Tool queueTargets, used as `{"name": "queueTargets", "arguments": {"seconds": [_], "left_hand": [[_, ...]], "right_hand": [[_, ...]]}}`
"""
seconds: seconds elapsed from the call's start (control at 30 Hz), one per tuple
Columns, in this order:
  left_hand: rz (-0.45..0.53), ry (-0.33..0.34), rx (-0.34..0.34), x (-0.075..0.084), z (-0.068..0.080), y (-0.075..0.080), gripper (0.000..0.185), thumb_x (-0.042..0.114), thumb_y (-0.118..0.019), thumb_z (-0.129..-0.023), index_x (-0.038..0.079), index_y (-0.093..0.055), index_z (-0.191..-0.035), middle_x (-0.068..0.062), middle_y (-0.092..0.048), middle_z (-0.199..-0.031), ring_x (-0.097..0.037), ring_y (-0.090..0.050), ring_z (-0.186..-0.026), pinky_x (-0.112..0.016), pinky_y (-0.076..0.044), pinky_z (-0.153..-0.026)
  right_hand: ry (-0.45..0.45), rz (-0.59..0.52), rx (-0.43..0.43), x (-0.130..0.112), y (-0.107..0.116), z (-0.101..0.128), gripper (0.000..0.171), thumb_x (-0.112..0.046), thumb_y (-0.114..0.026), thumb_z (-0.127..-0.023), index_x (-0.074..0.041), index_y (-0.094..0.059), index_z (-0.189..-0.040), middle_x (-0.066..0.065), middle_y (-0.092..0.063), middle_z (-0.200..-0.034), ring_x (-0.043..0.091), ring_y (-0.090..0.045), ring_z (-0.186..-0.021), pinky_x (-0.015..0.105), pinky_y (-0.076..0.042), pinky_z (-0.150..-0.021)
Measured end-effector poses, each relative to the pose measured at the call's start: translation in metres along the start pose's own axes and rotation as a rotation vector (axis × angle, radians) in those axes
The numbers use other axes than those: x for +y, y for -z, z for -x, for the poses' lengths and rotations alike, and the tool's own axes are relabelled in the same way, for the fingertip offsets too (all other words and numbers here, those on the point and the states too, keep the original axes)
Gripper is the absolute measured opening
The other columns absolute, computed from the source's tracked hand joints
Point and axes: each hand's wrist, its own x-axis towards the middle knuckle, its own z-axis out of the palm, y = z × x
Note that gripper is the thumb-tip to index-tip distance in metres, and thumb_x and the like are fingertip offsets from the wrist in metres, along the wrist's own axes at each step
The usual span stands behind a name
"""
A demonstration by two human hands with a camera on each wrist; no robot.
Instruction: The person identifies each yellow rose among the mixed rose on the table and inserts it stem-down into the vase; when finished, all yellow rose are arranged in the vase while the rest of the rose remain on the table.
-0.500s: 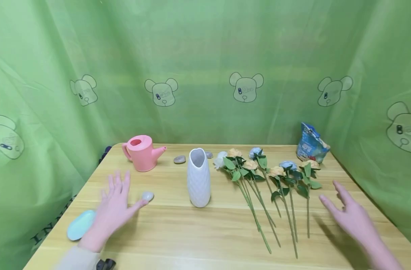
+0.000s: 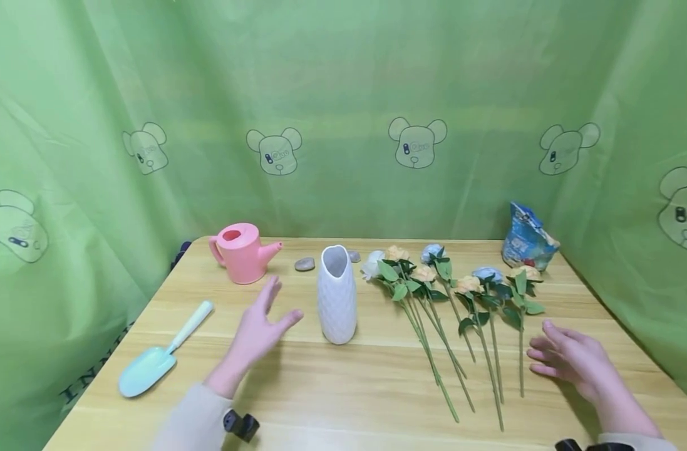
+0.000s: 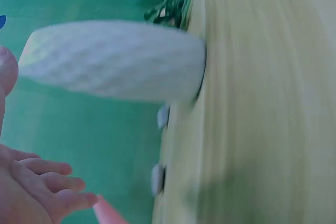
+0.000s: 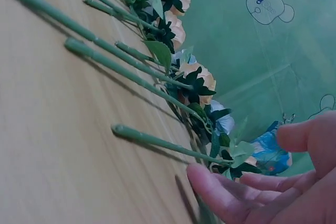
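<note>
Tall white ceramic vase with a diamond-textured wall [image 2: 337, 304], upright near the middle of the light wooden table [image 2: 343, 401]. Just to its left, left hand [image 2: 260, 332], fingers straight and spread, thumb pointing toward the vase, holding nothing, not touching it. Right of the vase, a row of long-stemmed artificial roses in peach, blue and white [image 2: 461, 313], heads toward the back, stems toward the front edge. Right hand [image 2: 568, 360] just beside the rightmost stem, fingers [image 4: 220, 195] relaxed and extended low over the wood, gripping nothing. Behind: pink plastic watering can [image 2: 242, 252], two grey pebbles [image 2: 305, 264], crumpled blue bag [image 2: 526, 238]. Far left: mint-green garden trowel [image 2: 158, 354]. Around it all, green bear-printed curtain [image 2: 343, 113].
</note>
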Motion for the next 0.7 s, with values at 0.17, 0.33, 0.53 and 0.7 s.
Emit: {"name": "queueTargets", "arguments": {"seconds": [0.17, 0.33, 0.53, 0.7], "left_hand": [[0.176, -0.024, -0.002, 0.005, -0.007, -0.027, 0.084, 0.030, -0.075, -0.079, 0.004, -0.029, -0.144, -0.017, -0.038, -0.142, -0.031, -0.038, -0.128, -0.046, -0.033, -0.104], [0.293, -0.005, -0.027, 0.029, -0.009, -0.037, 0.076, 0.015, -0.074, -0.080, -0.001, -0.033, -0.141, -0.022, -0.037, -0.141, -0.038, -0.038, -0.126, -0.049, -0.035, -0.102], [0.395, -0.019, -0.017, 0.025, -0.020, -0.053, 0.073, 0.009, -0.076, -0.078, -0.001, -0.036, -0.139, -0.023, -0.044, -0.136, -0.036, -0.043, -0.124, -0.052, -0.036, -0.100], [0.437, -0.039, 0.025, 0.007, -0.031, -0.068, 0.078, 0.014, -0.081, -0.071, 0.009, -0.041, -0.138, -0.016, -0.051, -0.132, -0.028, -0.050, -0.119, -0.045, -0.041, -0.098]], "right_hand": [[-0.107, -0.139, -0.087, 0.001, 0.006, -0.008, 0.090, -0.043, -0.045, -0.095, 0.007, 0.014, -0.141, 0.005, -0.067, -0.096, 0.025, -0.065, -0.092, 0.048, -0.048, -0.089], [-0.165, -0.230, -0.131, 0.002, 0.009, -0.015, 0.089, -0.040, -0.047, -0.096, 0.002, 0.017, -0.141, 0.008, -0.068, -0.097, 0.028, -0.064, -0.094, 0.046, -0.046, -0.092], [-0.202, -0.377, -0.166, 0.006, 0.012, -0.021, 0.018, -0.023, -0.052, -0.096, -0.012, -0.063, -0.104, 0.005, -0.067, -0.093, 0.021, -0.063, -0.090, 0.037, -0.050, -0.089], [-0.206, -0.373, -0.137, 0.005, 0.005, -0.024, 0.016, -0.012, -0.058, -0.092, -0.016, -0.070, -0.083, 0.001, -0.066, -0.085, 0.015, -0.062, -0.081, 0.031, -0.053, -0.080]]}}
